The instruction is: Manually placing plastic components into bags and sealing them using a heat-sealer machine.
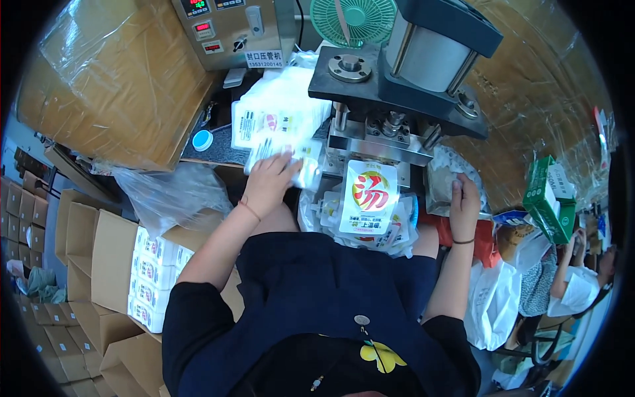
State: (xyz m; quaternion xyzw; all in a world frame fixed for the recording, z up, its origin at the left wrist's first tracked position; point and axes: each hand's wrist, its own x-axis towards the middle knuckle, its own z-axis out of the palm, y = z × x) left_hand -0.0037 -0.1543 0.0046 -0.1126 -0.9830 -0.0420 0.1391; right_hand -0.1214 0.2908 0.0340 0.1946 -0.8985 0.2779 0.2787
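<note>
My left hand [272, 177] is closed on the near edge of a white printed pouch [307, 173], beside a stack of similar flat pouches [281, 99]. To its right stands a press [397, 73] with a dark top plate and metal jaws. From the jaws another white pouch [369, 197] sticks out toward me, bearing red and yellow print. Below it, a heap of pouches [400, 235] fills a plastic-lined container by my lap. My right hand [465, 205] rests at the press's right, fingers loosely extended with nothing in them, next to a clear-plastic-wrapped block [450, 178].
A steel control box [231, 33] and a green fan [352, 20] stand behind. A blue-white round cap [202, 140] lies on the bench. An open carton [112, 258] holds packed pouches at left. A green box [550, 198] and another person [575, 284] are at right.
</note>
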